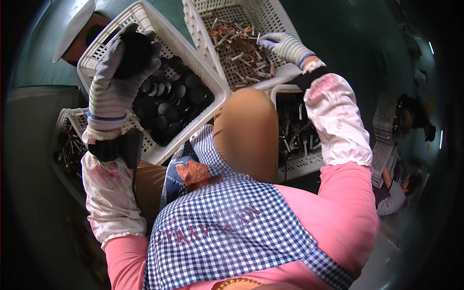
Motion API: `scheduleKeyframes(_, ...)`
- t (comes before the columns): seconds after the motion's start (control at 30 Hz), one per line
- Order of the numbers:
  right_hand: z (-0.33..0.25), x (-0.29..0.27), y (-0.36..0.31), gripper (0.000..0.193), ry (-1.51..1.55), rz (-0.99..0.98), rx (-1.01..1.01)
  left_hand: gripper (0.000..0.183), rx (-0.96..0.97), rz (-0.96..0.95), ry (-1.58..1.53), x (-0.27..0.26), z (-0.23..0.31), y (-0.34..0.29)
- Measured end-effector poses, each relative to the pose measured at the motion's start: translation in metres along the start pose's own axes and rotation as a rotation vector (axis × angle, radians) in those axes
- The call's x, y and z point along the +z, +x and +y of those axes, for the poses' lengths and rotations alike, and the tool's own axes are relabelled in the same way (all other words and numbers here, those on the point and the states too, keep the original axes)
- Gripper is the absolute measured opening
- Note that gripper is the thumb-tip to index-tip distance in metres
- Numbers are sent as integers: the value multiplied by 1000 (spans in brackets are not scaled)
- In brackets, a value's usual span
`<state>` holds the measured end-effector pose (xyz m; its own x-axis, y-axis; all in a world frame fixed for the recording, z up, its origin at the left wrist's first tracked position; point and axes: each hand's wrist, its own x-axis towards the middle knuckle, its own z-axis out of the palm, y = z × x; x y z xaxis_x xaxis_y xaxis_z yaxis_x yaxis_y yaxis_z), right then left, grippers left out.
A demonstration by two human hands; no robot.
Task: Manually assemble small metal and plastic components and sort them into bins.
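My left hand (108, 94), in a striped knit glove, is raised over the near side of a white plastic basket (220, 99). Its fingers wrap round a black round disc (131, 57). Many similar black discs (181, 92) lie heaped in that basket. My right hand (286, 47), gloved the same way, reaches over a second white basket (289, 72) on the right. Its fingertips pinch at a small silvery metal piece (259, 37), partly hidden by the glove. Loose silvery and copper-coloured pieces (234, 41) cover part of that basket's floor.
Below my right arm, another white basket (307, 166) holds dark parts and silvery pieces. One more basket (65, 116) with mixed parts stands at the left. My knee (245, 130) rises between the baskets. A person (394, 195) is at the far right, near stacked pale trays (384, 157).
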<state>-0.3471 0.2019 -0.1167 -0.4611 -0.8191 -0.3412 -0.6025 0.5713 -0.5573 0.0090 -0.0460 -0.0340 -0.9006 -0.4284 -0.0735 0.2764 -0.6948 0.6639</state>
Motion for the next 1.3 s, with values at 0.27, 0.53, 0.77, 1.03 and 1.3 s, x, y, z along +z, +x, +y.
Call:
scheduleKeyframes(0.27, 49, 65, 126, 45, -494, -217, 180, 51, 5, 154, 141, 12, 1, 10)
scheduleKeyframes(0.53, 134, 168, 182, 52, -535, -481, 342, 63, -60, 181, 244, 11, 2, 15)
scheduleKeyframes(0.77, 151, 225, 187, 61, -367, -286, 642, 63, -68, 218, 148, 12, -5, 21)
scheduleKeyframes(1.03, 112, 223, 158, 66, -363, -349, 588, 56, -207, 295, 116, 24, -7, 26)
scheduleKeyframes(1.3, 119, 132, 155, 37, -396, -398, 348, 47, -185, 251, 189, 21, -2, 23)
